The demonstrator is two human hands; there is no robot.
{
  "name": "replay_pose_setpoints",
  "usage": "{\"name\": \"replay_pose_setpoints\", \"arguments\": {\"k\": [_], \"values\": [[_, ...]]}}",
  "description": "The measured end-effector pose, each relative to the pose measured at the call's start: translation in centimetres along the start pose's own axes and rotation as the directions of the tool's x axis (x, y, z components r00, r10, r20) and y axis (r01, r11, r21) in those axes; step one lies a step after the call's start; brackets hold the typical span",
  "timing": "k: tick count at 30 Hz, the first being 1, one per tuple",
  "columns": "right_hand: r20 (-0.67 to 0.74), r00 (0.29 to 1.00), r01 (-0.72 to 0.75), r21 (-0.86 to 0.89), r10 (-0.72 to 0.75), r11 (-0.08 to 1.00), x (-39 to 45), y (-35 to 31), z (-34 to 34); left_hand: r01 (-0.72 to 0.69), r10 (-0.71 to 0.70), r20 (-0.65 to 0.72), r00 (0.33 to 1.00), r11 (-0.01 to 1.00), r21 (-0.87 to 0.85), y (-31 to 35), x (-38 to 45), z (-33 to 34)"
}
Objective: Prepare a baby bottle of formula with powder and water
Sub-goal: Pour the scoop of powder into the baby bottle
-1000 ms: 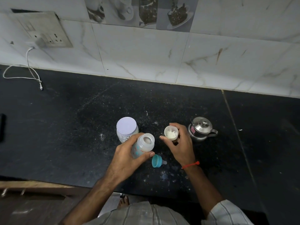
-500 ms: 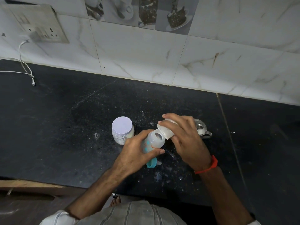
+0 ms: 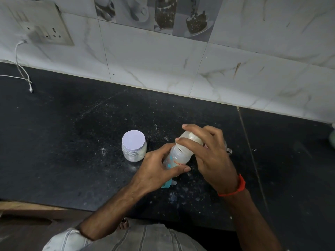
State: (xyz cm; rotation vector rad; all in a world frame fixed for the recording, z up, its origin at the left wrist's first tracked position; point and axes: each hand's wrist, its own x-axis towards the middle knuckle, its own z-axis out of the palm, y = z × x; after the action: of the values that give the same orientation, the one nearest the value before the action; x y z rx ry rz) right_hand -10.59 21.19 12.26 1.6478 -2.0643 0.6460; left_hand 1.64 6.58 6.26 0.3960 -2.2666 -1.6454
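Note:
My left hand (image 3: 155, 169) grips a clear baby bottle (image 3: 178, 157), tilted, its open mouth pointing up and right. My right hand (image 3: 208, 153) holds a small white cup (image 3: 191, 137) tipped upside down against the bottle's mouth. The teal nipple cap (image 3: 167, 184) lies on the black counter just below my left hand, mostly hidden. A clear powder jar with a white lid (image 3: 133, 147) stands closed to the left of the bottle.
A small steel kettle (image 3: 228, 151) is almost fully hidden behind my right hand. White powder is scattered on the black counter (image 3: 72, 142). A white charging cable (image 3: 23, 73) hangs from the wall socket at far left. The counter's front edge runs along the bottom.
My right hand brought the white cup from beside the kettle over to the bottle and tipped it onto the mouth. The left hand tilted the bottle toward it.

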Motion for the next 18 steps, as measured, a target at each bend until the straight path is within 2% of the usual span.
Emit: {"name": "replay_pose_setpoints", "arguments": {"k": [7, 14, 18], "values": [[-0.050, 0.999, -0.010, 0.010, 0.011, 1.000, 0.30, -0.32, -0.10, -0.009, 0.009, -0.002, 1.000, 1.000, -0.021, 0.10, 0.04, -0.16], [-0.002, 0.999, -0.038, 0.051, 0.038, 0.998, 0.15, -0.42, 0.43, -0.006, 0.006, 0.001, 1.000, 1.000, -0.020, -0.24, 0.00, -0.26], [0.021, 0.989, -0.148, 0.135, 0.146, 0.980, 0.13, -0.19, 0.53, -0.002, 0.002, -0.006, 1.000, 1.000, -0.010, -0.51, -0.04, -0.36]]}}
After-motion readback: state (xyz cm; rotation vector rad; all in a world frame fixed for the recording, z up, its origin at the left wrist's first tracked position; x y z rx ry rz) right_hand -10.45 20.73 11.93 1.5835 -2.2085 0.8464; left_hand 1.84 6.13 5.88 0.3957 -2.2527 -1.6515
